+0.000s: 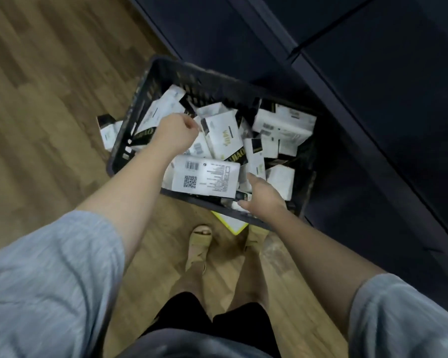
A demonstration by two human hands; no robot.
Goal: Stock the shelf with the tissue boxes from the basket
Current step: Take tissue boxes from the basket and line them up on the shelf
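The right hand (263, 196) was held open at the near rim of the basket (140, 104), gripping nothing. Beyond it, tissue boxes (204, 177) were heaped inside. The left hand (175, 135) was curled above them, apparently empty.

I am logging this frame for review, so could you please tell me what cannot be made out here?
- Head view: whether the left hand holds a tissue box; its fingers curl out of sight behind its back.
- Right hand: its fingers dip past the basket rim, so its grip is hidden.
- Shelf: too dark to show any stock.
- Box print: blurred.
- Yellow-edged item: mostly under the basket.
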